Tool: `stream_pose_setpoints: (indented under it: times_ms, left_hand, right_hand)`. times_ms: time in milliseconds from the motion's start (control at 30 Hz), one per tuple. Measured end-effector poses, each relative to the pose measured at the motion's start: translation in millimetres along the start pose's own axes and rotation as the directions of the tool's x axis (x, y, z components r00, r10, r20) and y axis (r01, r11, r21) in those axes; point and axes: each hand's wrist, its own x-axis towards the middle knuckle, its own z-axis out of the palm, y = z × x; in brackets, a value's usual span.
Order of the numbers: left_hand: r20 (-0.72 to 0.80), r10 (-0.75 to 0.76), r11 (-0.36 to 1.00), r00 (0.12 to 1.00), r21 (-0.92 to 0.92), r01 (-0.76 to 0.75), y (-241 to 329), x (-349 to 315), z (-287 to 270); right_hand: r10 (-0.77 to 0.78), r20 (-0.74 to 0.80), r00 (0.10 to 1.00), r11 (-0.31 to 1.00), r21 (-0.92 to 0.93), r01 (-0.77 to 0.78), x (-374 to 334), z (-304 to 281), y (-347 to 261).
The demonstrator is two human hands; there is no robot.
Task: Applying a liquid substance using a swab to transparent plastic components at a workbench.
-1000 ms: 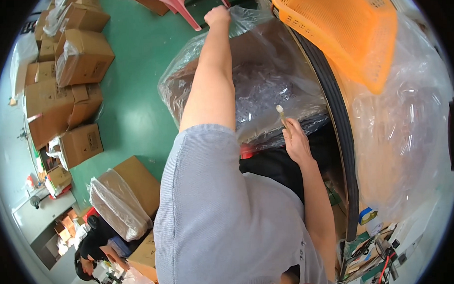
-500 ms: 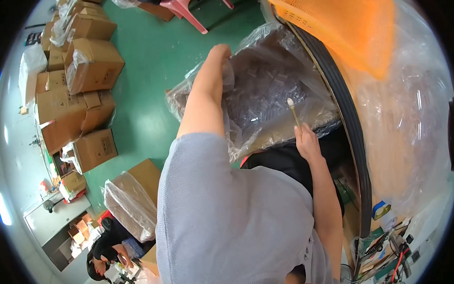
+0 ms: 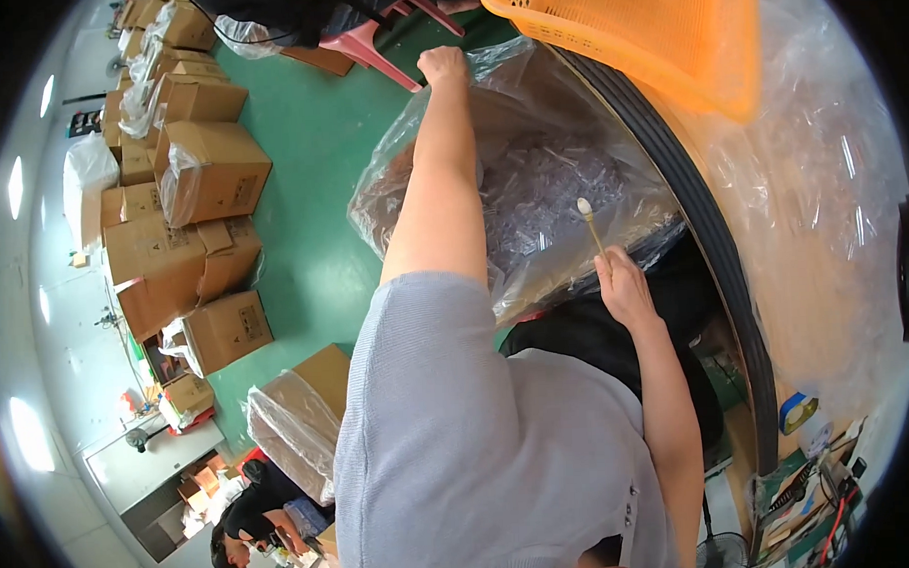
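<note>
My right hand (image 3: 625, 286) pinches a thin tan stick with a rounded white tip (image 3: 587, 211), which points up and away over the near side of a lined box. A clear plastic liner (image 3: 520, 292) covers this box, and inside lies a heap of small clear plastic pieces (image 3: 561, 185). My left arm reaches across the box's left part. At its end, my left hand (image 3: 443, 64) is closed at the liner's far left edge, seemingly on the plastic; the fingers are partly hidden.
An orange plastic basket (image 3: 626, 28) stands on the table to the right, beside clear plastic bags (image 3: 802, 202). The table's black edge (image 3: 708, 225) borders the box. Cardboard cartons (image 3: 210, 162) line the left. A pink stool (image 3: 371, 47) stands ahead; a person (image 3: 252, 516) sits at lower left.
My left hand has moved farther away, and the liner's left side has risen and spread with it. The right hand keeps the stick. The whole view has shifted slightly.
</note>
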Motion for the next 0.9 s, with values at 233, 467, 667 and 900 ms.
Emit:
stream_pose_setpoints:
  times_ms: [233, 467, 667, 900]
  left_hand:
    - [0.442, -0.130, 0.836, 0.888, -0.432, 0.338, -52.2, 34.6, 28.8]
    - [-0.305, 0.227, 0.229, 0.925, -0.906, -0.355, 85.9, -28.7, -10.8]
    - [-0.559, 0.024, 0.666, 0.829, -0.609, -0.431, 62.9, -7.4, 4.8]
    - [-0.407, -0.337, 0.519, 0.849, -0.833, -0.193, 158.0, 23.1, -33.2]
  right_hand:
    - [-0.013, 0.038, 0.999, 0.999, 0.031, 0.012, 3.4, 4.5, -3.0]
    - [0.081, 0.018, 0.997, 0.995, 0.060, -0.082, 1.7, -3.1, 5.8]
    - [0.032, 0.062, 0.998, 0.998, 0.056, -0.036, 4.9, 3.1, -5.6]
    - [0.210, -0.034, 0.977, 0.978, 0.025, -0.209, -12.2, -12.4, 18.1]
